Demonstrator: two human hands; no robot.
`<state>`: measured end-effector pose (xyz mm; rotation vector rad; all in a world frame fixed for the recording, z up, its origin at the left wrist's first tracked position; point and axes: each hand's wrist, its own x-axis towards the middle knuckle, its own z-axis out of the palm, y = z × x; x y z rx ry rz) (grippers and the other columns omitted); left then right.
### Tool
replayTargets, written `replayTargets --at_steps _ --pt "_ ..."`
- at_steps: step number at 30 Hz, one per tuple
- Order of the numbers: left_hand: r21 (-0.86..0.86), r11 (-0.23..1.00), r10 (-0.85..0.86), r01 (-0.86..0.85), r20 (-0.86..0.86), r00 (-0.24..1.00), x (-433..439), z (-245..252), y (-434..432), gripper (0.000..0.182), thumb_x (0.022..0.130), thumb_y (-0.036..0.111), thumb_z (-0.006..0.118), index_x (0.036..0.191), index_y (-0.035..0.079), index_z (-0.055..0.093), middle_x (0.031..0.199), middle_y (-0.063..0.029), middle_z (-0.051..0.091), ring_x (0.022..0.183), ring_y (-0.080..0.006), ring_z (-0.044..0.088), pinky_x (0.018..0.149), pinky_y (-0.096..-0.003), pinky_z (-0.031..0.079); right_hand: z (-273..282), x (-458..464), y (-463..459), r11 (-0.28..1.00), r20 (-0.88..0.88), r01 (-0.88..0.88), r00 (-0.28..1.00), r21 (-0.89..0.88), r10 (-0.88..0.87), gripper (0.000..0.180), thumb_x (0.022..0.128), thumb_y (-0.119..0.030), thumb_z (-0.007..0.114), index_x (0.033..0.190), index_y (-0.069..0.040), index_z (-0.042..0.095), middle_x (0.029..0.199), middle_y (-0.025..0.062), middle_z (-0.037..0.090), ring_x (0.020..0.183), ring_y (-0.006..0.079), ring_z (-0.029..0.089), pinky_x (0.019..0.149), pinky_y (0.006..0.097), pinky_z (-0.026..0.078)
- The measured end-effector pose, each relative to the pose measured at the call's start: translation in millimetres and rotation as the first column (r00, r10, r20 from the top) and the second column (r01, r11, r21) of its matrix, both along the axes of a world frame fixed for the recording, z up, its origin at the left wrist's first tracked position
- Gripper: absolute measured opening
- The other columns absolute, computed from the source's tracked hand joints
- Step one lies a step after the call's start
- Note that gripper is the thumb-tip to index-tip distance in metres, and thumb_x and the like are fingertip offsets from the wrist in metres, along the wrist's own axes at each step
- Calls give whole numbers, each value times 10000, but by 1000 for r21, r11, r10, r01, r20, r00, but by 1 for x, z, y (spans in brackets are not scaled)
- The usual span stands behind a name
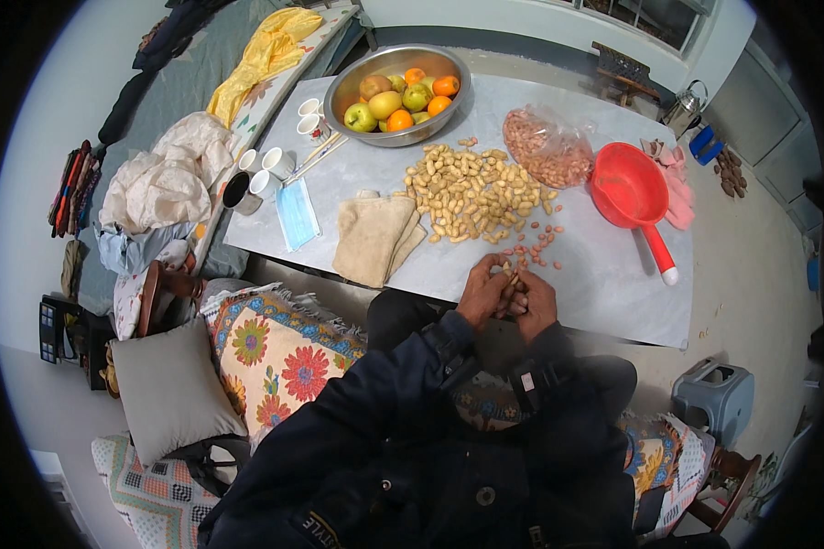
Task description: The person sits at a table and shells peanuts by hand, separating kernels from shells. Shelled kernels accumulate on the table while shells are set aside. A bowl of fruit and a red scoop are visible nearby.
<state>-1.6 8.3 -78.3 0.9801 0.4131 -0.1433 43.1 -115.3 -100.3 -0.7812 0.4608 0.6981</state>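
Note:
Close together at the table's near edge, my left hand (482,289) and my right hand (537,302) hold a peanut in its shell (509,273) between their fingertips. The fingers partly cover it, so whether the shell is cracked is hard to see. Just beyond them, loose shelled peanut kernels (540,244) with pink skins are scattered on the grey tabletop. A broad heap of unshelled peanuts (470,192) lies farther back. Behind its right side sits a clear plastic bag of shelled kernels (546,147).
A red plastic ladle (630,185) lies at right beside pink gloves (676,185). A steel bowl of fruit (446,130) stands at the back. Left are a folded beige cloth (371,237), a blue face mask (298,214), paper cups (278,162) and chopsticks (316,159). A grey stool (717,394) stands at lower right.

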Motion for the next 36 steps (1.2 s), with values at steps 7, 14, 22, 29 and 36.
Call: replayTargets --at_steps 7,14,22,29,36 --pt "130 989 58 -62 36 998 12 -17 7 232 984 124 498 1191 43 434 698 -84 610 494 -179 584 433 -309 491 6 6 10 935 71 105 994 -339 -86 198 910 -197 690 821 -55 584 662 10 531 420 73 372 373 254 238" --pt "87 995 35 -40 56 998 10 -19 13 251 988 125 479 1221 50 423 743 -99 634 535 -192 615 470 -331 528 8 5 2 956 72 66 996 -287 -47 166 917 -171 660 830 -57 577 646 12 521 428 72 381 373 254 242" --pt "319 938 -184 137 122 975 -14 -15 7 177 1007 101 506 1166 22 509 777 -89 640 637 -146 631 555 -293 530 8 -7 -8 943 132 -169 968 -287 214 221 988 -268 533 864 -94 586 660 5 526 438 79 391 385 263 272" --pt "783 620 -332 51 202 921 -20 13 -5 172 992 124 566 1087 -14 604 800 -127 671 720 -153 648 623 -324 516 29 -16 -6 966 5 -128 991 -225 132 383 1015 -475 479 871 -135 581 665 -14 546 545 98 511 434 259 335" --pt "954 239 -236 -178 235 943 18 18 48 196 866 96 616 1030 -9 634 738 -219 637 694 -379 637 615 -438 481 20 -10 -33 977 67 -209 976 38 206 375 1002 -468 523 848 -129 563 680 -14 534 560 126 526 463 264 366"
